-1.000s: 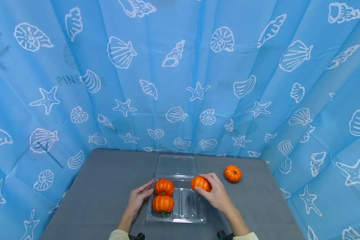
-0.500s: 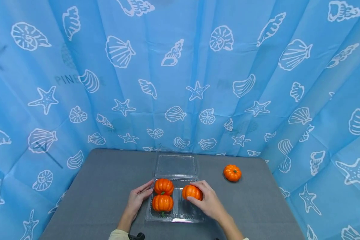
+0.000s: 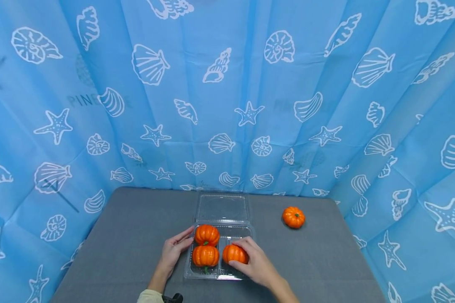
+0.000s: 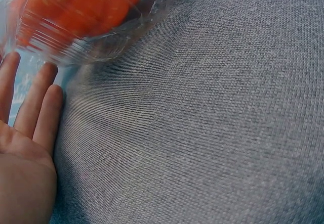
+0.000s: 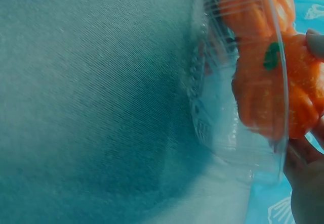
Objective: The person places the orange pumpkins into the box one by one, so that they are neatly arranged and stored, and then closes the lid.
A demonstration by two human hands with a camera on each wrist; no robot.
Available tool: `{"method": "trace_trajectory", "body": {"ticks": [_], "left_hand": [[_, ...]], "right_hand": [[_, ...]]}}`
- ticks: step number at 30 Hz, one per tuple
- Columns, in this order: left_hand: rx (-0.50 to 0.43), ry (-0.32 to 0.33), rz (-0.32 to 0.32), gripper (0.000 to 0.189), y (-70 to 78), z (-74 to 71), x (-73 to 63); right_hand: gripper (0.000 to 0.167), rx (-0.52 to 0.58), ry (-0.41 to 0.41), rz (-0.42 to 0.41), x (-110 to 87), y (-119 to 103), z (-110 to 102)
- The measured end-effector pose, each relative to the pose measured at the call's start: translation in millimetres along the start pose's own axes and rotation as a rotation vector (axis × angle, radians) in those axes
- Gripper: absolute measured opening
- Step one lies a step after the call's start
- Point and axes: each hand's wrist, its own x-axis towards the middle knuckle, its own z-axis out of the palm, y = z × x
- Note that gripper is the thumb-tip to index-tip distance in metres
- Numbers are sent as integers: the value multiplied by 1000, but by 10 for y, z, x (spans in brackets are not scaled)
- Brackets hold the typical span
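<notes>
A clear plastic clamshell container (image 3: 227,277) lies with its lid folded back on the grey cloth. Two small orange pumpkins (image 3: 206,256) sit one behind the other in its left half. My right hand (image 3: 255,263) grips a third pumpkin (image 3: 234,254) between thumb and fingers, in the front of the right half; the right wrist view shows this pumpkin (image 5: 273,92) behind the clear wall, its green stem facing the camera. With fingers straight, my left hand (image 3: 172,252) touches the container's left side; its fingertips are right at the ridged wall (image 4: 66,52) in the left wrist view.
Another orange pumpkin (image 3: 293,217) rests on the cloth at the back right. The transparent lid (image 3: 223,208) lies flat behind the container. A blue curtain (image 3: 227,105) with white shells and starfish stands along the back and sides of the grey-covered table (image 3: 136,235).
My right hand has carried its pumpkin left and toward me, from over the container's back right edge into the right half's front. The left hand stays at the container's side.
</notes>
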Motion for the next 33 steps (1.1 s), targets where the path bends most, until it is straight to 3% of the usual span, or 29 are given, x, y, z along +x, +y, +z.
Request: {"method": "trace_trajectory", "body": {"ticks": [16, 27, 33], "left_hand": [[33, 11, 26, 50, -3, 17, 2], [-7, 0, 20, 50, -13, 5, 15], [-1, -1, 13, 51, -19, 4, 17]], "right_hand": [[51, -129, -51, -32, 15, -32, 77], [59, -195, -50, -83, 53, -68, 86], [54, -205, -67, -63, 85, -76, 36]]}}
